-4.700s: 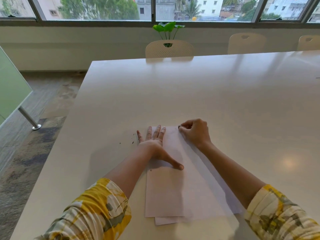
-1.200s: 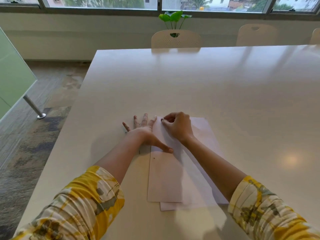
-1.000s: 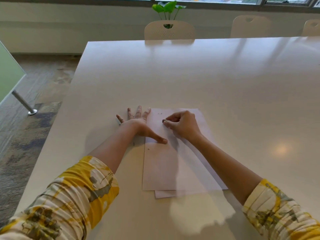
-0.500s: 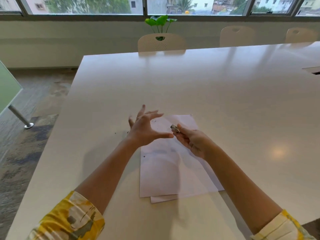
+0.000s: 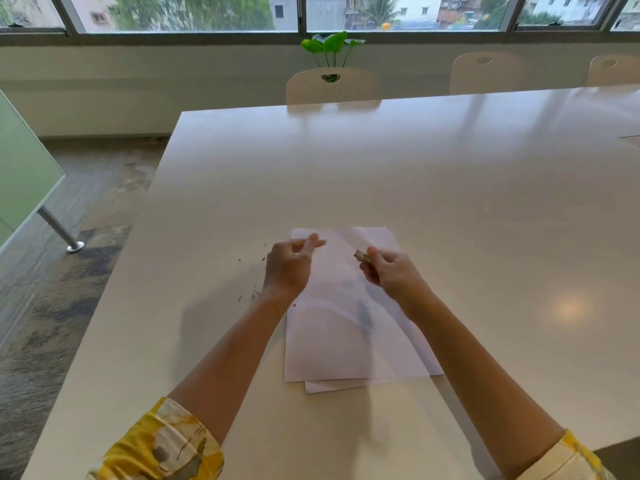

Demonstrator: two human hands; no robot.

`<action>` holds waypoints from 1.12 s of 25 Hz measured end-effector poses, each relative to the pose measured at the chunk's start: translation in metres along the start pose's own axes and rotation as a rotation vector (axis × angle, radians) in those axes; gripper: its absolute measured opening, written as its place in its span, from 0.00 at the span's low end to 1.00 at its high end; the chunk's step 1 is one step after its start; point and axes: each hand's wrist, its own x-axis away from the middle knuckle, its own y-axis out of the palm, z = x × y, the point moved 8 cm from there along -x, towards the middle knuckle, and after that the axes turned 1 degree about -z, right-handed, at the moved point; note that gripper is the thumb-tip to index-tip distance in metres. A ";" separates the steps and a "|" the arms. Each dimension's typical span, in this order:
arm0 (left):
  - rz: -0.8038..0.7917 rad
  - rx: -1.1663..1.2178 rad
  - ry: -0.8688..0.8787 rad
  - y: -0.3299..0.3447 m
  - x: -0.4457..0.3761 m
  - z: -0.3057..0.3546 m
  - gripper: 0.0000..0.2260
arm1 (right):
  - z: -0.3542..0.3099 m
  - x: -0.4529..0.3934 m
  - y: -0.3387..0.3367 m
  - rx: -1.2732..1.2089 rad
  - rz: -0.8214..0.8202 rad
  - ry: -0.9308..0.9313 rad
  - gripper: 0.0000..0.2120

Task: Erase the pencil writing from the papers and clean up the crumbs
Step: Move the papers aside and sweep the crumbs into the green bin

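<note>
**Hands off the page — rubbing paused**

Above the stacked white paper sheets (image 5: 349, 327) both hands have lifted. Right hand (image 5: 389, 273) pinches the small worn eraser (image 5: 361, 255); left hand (image 5: 289, 268) loosely curled, empty. Dark crumbs (image 5: 254, 292) left of the sheets — sweeping likely next.

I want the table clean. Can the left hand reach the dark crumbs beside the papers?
Probably yes. The crumbs lie on the bare table just left of the left hand, which holds nothing, with nothing between them.
</note>
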 end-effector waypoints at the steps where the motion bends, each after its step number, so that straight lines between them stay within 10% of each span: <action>1: 0.063 -0.092 -0.055 -0.006 0.000 -0.007 0.12 | -0.003 -0.002 -0.012 0.228 0.116 -0.073 0.20; 6: 0.037 -0.343 -0.173 -0.004 0.017 -0.017 0.19 | 0.012 -0.018 -0.041 0.738 0.247 -0.012 0.25; 28: -0.040 -0.281 -0.272 0.005 0.034 -0.011 0.21 | 0.022 -0.007 -0.028 0.649 0.226 -0.036 0.22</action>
